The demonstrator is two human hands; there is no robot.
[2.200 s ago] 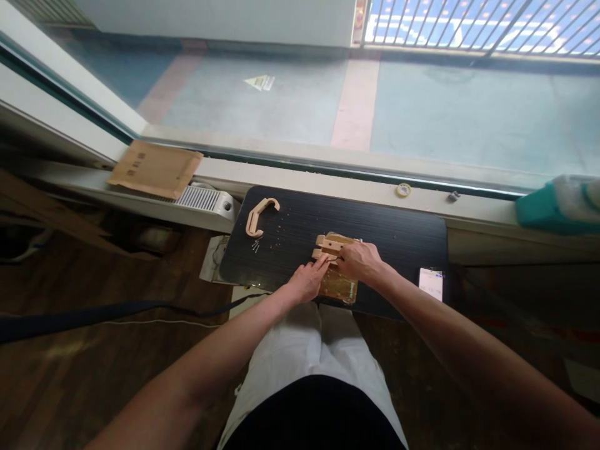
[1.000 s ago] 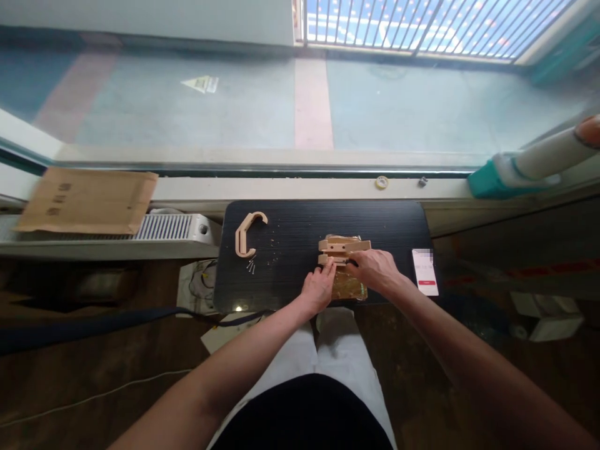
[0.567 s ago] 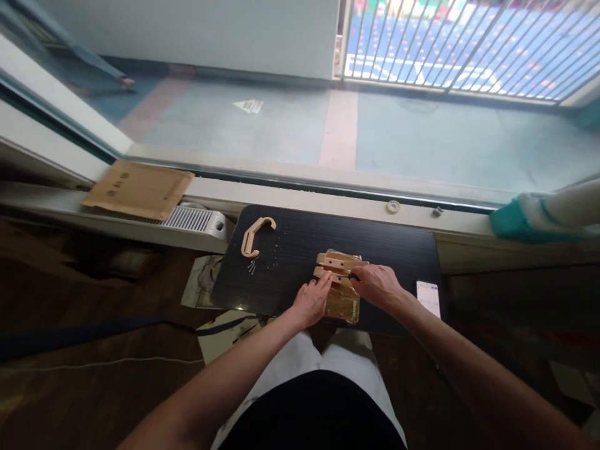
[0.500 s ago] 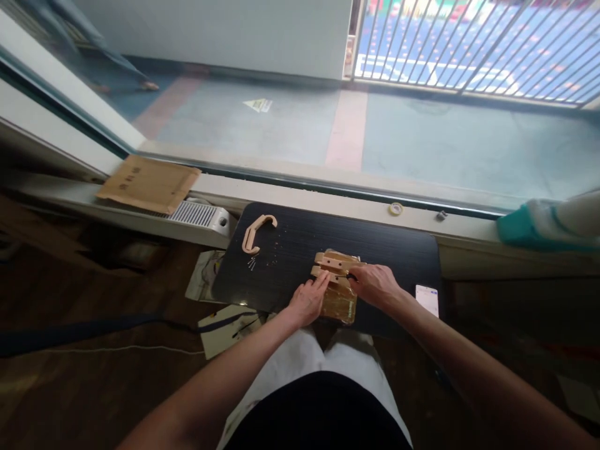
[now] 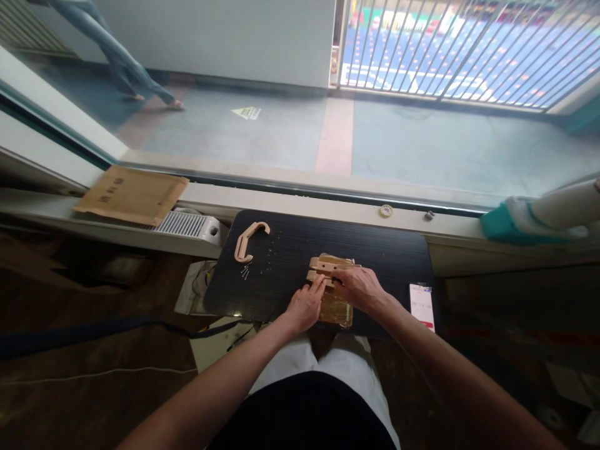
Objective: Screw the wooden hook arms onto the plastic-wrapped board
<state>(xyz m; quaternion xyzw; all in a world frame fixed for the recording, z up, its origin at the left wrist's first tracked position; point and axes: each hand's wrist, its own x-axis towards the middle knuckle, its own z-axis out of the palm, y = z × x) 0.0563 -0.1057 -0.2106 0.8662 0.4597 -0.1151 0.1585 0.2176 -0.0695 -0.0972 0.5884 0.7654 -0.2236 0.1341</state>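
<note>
Two light wooden pieces with dark holes lie side by side on a brown tape-wrapped block (image 5: 335,312). My left hand (image 5: 304,306) has its fingertips pressed on the nearer wooden piece (image 5: 313,275), holding it against the block. My right hand (image 5: 359,287) is closed, its fingers over the same piece, around something small and dark that I cannot make out. Just beyond is the farther wooden piece (image 5: 323,265). A hook-shaped wooden part (image 5: 242,244) lies at the left of the black table (image 5: 285,269), with several screws (image 5: 245,271) in front of it.
At the table's right edge lies a phone (image 5: 421,306). On the window sill are a tape roll (image 5: 385,211) and a small grey object (image 5: 429,215). A cardboard envelope (image 5: 134,194) rests on the radiator (image 5: 192,226). A teal container (image 5: 510,222) stands right. Outside walks a person (image 5: 117,56).
My right hand has shifted left along the nearer wooden piece. My left hand stays on it. The view has shifted slightly, and the person outside has stepped to the right.
</note>
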